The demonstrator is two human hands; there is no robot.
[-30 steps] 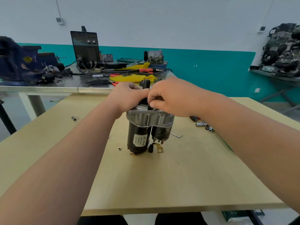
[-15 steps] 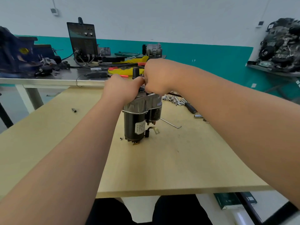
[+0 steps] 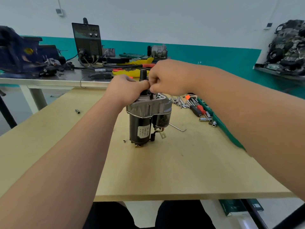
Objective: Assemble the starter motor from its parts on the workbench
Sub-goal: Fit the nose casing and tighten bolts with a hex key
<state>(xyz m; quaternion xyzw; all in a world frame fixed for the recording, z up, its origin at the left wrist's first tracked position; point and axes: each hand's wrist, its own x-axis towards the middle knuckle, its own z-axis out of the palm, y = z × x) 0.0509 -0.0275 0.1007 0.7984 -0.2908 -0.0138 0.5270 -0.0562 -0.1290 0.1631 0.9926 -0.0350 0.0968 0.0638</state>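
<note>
A pale wooden workbench (image 3: pixel 165 171) seen from above the person's own arms. Far left on it lies a small loose metal bit (image 3: pixel 77 111), well apart from the work.

The left forearm reaches in from the lower left. The left hand (image 3: pixel 125 90) sits on top of the starter motor (image 3: pixel 146 119), fingers curled over the grey housing and round the foot of the dark shaft (image 3: pixel 143 74) that sticks straight up – a steadying grip, by the look of it.

The motor stands upright on its tail end near the middle of the bench. It looks largely together: black body, smaller cylinder beside it, and the grey housing seated across both. A cable with a bare metal tab (image 3: pixel 163 135) hangs unattached near its base, and a tiny loose piece (image 3: pixel 124 141) lies just beside it, so some fastening and connecting seems left to do.

The right hand (image 3: pixel 166 78) comes in from the right at the same height, touching the left. Its fingers are curled tight, thumb and forefinger tips meeting at the housing top beside the shaft – whether they pinch a small part cannot be told; it is hidden.

Further right lie a bent hex key (image 3: pixel 178 128), then loose sockets (image 3: pixel 206 119) and a green tool tray (image 3: pixel 219 119).
</note>
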